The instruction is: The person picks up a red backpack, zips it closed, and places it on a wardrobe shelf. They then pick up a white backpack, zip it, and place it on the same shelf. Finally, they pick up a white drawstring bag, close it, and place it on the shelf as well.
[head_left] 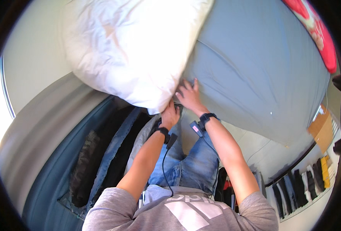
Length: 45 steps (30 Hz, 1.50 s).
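A large white pillow (pixel 139 50) lies on a bed with a grey fitted sheet (pixel 251 65), its near corner reaching past the bed's edge. At that corner is my left hand (pixel 171 115), its fingers partly tucked under the pillow's edge, so whether they grip anything is hidden. My right hand (pixel 189 95) rests on the grey sheet just right of the pillow, fingers spread and holding nothing. Each wrist wears a black band with a small cabled device.
Dark and blue trousers (pixel 112 154) hang at the left beside a grey curtain (pixel 51 111). A red patterned cloth (pixel 320 34) lies at the bed's far right. More clothes (pixel 301 188) hang in a row at lower right, near a brown board (pixel 321 131).
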{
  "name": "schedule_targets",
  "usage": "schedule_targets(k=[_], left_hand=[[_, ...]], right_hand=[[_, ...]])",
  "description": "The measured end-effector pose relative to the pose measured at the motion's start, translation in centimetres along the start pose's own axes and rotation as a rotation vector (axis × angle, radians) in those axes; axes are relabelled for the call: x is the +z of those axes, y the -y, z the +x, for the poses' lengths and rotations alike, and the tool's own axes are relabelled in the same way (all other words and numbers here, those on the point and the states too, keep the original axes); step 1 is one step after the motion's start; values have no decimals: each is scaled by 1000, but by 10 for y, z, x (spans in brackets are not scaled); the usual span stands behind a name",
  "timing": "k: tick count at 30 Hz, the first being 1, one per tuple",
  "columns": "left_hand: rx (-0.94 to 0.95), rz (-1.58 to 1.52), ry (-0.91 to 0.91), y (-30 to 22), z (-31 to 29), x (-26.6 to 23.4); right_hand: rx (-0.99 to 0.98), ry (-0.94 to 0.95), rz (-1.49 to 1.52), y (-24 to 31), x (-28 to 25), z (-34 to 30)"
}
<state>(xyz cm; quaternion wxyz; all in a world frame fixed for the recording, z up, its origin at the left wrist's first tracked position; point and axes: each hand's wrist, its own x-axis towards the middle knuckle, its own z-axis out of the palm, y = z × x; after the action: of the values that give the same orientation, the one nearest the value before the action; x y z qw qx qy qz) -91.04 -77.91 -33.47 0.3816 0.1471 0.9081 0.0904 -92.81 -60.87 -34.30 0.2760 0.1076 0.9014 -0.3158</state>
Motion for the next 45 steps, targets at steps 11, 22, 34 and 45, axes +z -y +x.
schedule_targets(k=[11,22,34,45], left_hand=[[-804,-1381,-404,246,12,-162],[-514,-2034,-511,296,78,-283],[-494,-1897,-426,339,36,-235],[-621,-1832,-596,363,82,-276]], right_hand=[[442,-49,1535,109,-68,47],[491,-3,1609,148,-97,10],[640,199,1110,68,-21,13],[548,147,1407,110,-50,-12]])
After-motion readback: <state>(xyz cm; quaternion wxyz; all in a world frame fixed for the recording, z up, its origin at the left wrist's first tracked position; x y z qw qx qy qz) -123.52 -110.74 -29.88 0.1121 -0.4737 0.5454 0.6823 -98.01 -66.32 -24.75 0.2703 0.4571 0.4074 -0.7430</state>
